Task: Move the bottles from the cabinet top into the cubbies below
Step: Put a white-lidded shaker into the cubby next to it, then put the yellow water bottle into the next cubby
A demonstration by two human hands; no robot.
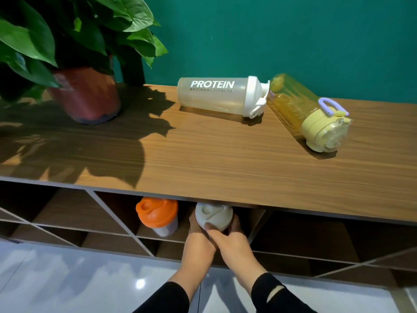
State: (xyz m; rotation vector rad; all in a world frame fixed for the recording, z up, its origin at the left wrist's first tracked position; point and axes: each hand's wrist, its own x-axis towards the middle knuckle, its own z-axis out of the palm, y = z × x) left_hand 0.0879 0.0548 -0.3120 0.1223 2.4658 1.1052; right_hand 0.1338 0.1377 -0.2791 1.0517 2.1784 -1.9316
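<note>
Both the left hand [198, 241] and right hand [232, 242] are clamped on the white-lidded bottle [213, 216], which could knock over the orange-lidded bottle [158, 216] just left of it in the cubby [257, 220].

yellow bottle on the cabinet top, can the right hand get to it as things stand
Probably not yet: the right hand and left hand are both wrapped around the white-lidded bottle in the cubby. Once freed, nothing blocks the yellow bottle, which lies on its side against the protein shaker.
</note>
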